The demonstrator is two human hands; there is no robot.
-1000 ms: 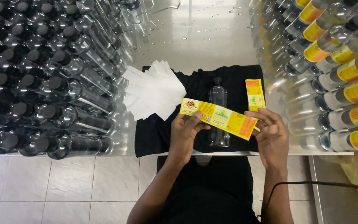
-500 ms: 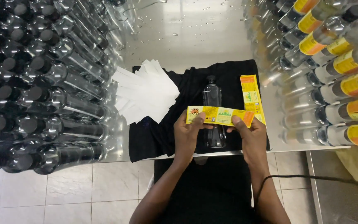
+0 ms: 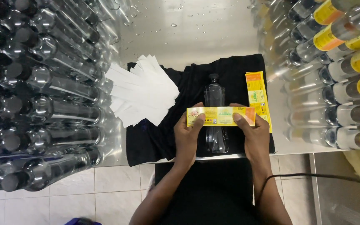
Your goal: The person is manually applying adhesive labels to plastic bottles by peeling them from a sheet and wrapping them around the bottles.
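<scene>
Here the left hand (image 3: 188,135) and right hand (image 3: 253,135) each pinch one end of a yellow label (image 3: 221,116), stretched flat between them. Just under it lies a clear bottle (image 3: 215,98) on a black cloth (image 3: 155,137), with white paper slips (image 3: 144,91) left of the left hand.

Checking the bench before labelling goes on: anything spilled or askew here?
Water drops lie scattered on the steel table beyond the black cloth. The white slips lie in a loose, fanned heap. The label sits level across the bottle.
</scene>
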